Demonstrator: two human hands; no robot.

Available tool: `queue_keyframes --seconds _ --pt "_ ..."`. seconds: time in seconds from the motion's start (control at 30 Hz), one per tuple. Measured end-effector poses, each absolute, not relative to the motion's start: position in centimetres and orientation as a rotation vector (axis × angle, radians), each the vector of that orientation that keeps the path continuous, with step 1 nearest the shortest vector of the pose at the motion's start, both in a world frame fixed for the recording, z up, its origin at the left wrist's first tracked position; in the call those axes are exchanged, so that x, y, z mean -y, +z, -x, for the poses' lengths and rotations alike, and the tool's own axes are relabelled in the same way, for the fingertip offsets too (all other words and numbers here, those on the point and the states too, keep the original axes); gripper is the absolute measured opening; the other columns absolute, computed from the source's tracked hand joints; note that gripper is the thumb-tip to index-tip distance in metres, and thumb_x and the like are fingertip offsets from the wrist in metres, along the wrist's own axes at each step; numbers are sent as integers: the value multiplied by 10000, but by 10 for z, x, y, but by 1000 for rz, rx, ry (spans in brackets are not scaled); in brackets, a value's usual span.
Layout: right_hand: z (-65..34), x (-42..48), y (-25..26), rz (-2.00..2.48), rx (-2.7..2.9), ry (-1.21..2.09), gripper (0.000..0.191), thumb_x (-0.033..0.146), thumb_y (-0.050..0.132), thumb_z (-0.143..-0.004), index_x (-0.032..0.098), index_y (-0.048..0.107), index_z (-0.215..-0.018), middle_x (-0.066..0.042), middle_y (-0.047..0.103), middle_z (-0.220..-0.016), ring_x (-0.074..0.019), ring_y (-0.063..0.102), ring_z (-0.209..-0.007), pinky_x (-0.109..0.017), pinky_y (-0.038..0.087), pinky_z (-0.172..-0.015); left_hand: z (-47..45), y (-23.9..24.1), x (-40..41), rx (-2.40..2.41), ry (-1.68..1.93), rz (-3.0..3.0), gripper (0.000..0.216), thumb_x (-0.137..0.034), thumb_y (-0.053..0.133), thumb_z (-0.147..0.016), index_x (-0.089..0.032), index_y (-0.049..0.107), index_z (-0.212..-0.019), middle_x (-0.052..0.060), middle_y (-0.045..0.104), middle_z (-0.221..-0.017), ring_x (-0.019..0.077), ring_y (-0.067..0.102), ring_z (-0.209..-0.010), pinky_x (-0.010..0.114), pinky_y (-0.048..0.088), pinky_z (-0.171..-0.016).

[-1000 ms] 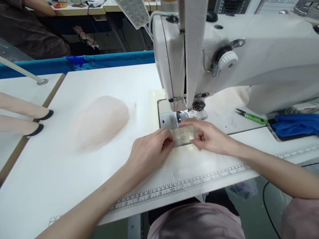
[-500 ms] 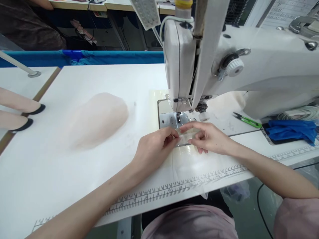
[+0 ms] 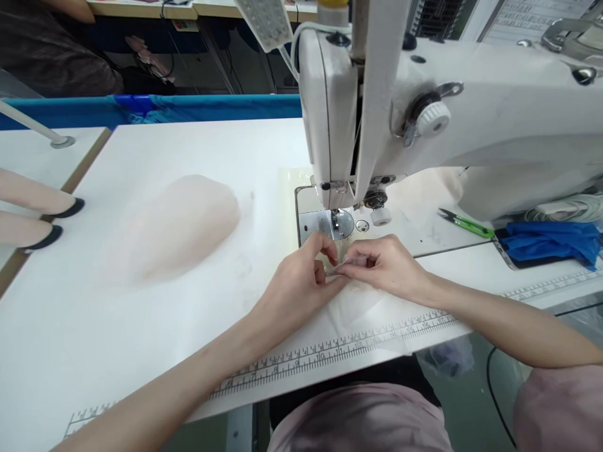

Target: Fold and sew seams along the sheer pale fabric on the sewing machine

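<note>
Both hands pinch a thin, sheer piece of fabric [image 3: 352,309] just in front of the sewing machine [image 3: 330,107]. My left hand [image 3: 304,276] has its thumb and fingers closed on the fabric's left part. From the right, my right hand [image 3: 389,267] grips a gathered edge between thumb and fingers. The fingertips nearly meet. The fabric drapes toward the table's front edge, and its outline is hard to see against the white top. Behind the fingers are the metal needle plate [image 3: 313,221] and the presser foot [image 3: 335,220], with the fabric apart from the foot.
Green-handled thread snips [image 3: 471,226] lie on the right, beside a blue cloth [image 3: 549,242] on a dark flat object. A printed ruler [image 3: 325,355] runs along the front edge. A beige patch [image 3: 198,220] shows at left. A person [image 3: 56,50] is beyond the blue cloth barrier [image 3: 226,107].
My right hand has gone from loosely spread fingers to a pinch on the fabric edge. Both hands have drawn slightly toward me, lifting the edge. The view has shifted a little.
</note>
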State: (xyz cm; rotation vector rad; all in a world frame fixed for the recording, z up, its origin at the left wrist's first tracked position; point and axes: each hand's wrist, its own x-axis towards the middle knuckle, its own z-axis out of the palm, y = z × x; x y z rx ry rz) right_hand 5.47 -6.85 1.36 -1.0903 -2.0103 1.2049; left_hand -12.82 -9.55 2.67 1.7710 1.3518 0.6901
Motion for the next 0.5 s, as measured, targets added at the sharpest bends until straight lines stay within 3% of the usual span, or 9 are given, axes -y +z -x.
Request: queue_keyframes --seconds 0.13,0.27,0.5 --pt "-58 65 13 1073 1984 1221 130 298 681 -815 169 667 -828 29 621 -667 -62 494 -492 -193 385 -468 134 27 87 -1236 712 -1577 131 -237 606 -818 -209 485 -861 -57 573 -647 69 518 -402 194 390 -378" --pt "-61 63 12 1035 1937 1228 67 224 664 -810 163 666 -839 13 657 -702 -68 527 -497 -187 415 -456 138 27 84 -1153 774 -1523 136 -221 634 -799 -187 521 -865 -6 653 -736 143 680 -663 242 545 -579" --pt "-63 68 8 866 2123 800 88 135 608 -841 181 650 -903 23 667 -778 -59 580 -587 -161 447 -512 137 12 95 -1361 899 -2429 68 -193 541 -894 -186 539 -826 -24 616 -678 87 542 -548 205 417 -486"
